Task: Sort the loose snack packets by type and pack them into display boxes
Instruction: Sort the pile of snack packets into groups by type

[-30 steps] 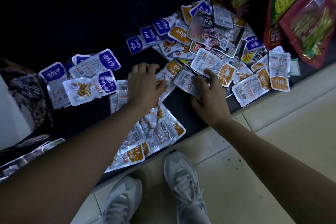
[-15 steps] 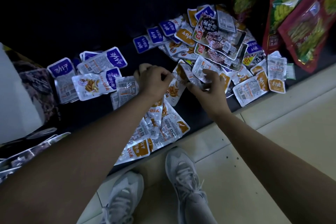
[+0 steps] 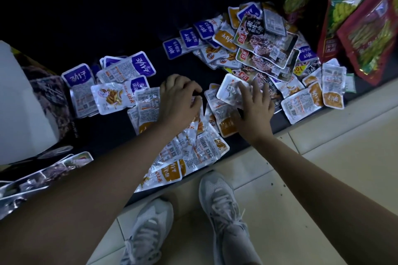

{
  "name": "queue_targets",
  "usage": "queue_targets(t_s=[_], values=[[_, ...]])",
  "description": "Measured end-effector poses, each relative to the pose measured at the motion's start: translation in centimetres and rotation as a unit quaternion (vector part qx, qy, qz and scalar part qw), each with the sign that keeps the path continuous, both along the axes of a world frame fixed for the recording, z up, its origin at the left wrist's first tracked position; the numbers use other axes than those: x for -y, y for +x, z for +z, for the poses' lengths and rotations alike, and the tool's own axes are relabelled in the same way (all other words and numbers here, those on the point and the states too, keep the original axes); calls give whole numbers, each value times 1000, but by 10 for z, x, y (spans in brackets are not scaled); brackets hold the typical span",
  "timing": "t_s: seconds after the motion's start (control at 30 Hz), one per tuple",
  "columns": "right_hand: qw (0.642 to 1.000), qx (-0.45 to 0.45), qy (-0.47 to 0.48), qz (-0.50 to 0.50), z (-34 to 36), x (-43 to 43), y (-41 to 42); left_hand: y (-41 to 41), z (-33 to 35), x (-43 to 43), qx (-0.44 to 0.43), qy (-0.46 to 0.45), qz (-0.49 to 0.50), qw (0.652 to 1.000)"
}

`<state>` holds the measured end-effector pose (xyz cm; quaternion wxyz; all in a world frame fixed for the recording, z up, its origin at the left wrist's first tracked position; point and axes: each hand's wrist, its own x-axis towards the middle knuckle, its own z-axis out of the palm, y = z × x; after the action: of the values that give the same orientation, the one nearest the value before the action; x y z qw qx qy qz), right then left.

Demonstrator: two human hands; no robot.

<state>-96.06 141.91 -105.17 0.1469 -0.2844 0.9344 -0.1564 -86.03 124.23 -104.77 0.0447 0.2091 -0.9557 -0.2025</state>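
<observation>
Roughly midway. Purple packets [image 3: 142,69] lay grouped at left and orange packets [image 3: 193,150] were piled at the near edge. The mixed heap [image 3: 258,49] at right was unsorted, and nothing was seen packed in the display box [image 3: 25,103]. Left hand [image 3: 178,97] was curled, knuckles up, on the orange pile; hold unclear. Right hand [image 3: 256,105] had fingers spread nearly straight, pressing a pale packet [image 3: 230,90].

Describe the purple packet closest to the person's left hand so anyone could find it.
Start at the white box on the left; a purple cluster lies beside it. The packet nearest the left hand alone shows a yellow snack picture, not printed text.
</observation>
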Motion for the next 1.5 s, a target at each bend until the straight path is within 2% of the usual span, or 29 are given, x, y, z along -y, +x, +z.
queue_targets(t_s=[0.13, 0.3, 0.37, 0.53, 0.6, 0.7, 0.8, 0.93, 1.0, 1.07, 1.2, 1.33, 1.43, 1.5], values=[[998, -5, 61, 34, -1, -4, 22, 2, 0, -7, 61, 25, -60, 996], [999, 10, -21, 23, 1, 0, 27, 9, -1, -7, 44, 17, -37, 998], [999, 39, -21, 24, -2, 6, 25, 9, 1, -4, 34, 15, -26, 999], [990, 26, -71, 119, -11, 16, 46, 5, 2, -5, 34, 30, -53, 998], [981, 71, -111, 139, -12, 15, 46, 4, -1, -8, 45, 47, -82, 995], [964, 147, -203, 89, -4, 11, 30, 5, -9, -8, 50, 33, -113, 992], [974, 54, -216, 34, 3, 6, -7, 4, -14, -3, 22, 17, -101, 994], [989, -64, -136, 16, -4, 5, -55, -13, -10, 0, -8, 7, -86, 996], [992, -71, -105, 28, -10, 4, -63, -25, -7, -2, -24, 9, -78, 997], [989, -77, -116, 42, -10, 0, -66, -37, -5, -5, -41, 4, -82, 996], [984, -139, -98, 50, -4, -2, -81, -63, -5, -12, -48, -20, -101, 993], [996, -77, 9, 39, -9, -1, -96, -79, -5, -17, -36, -13, -83, 996], [988, -130, -25, 76, -5, 0, -100, -81, -6, -22, -51, 11, -42, 998], [985, -140, -59, 86, -4, -3, -93, -79, -4, -24, -54, 79, -10, 995]])
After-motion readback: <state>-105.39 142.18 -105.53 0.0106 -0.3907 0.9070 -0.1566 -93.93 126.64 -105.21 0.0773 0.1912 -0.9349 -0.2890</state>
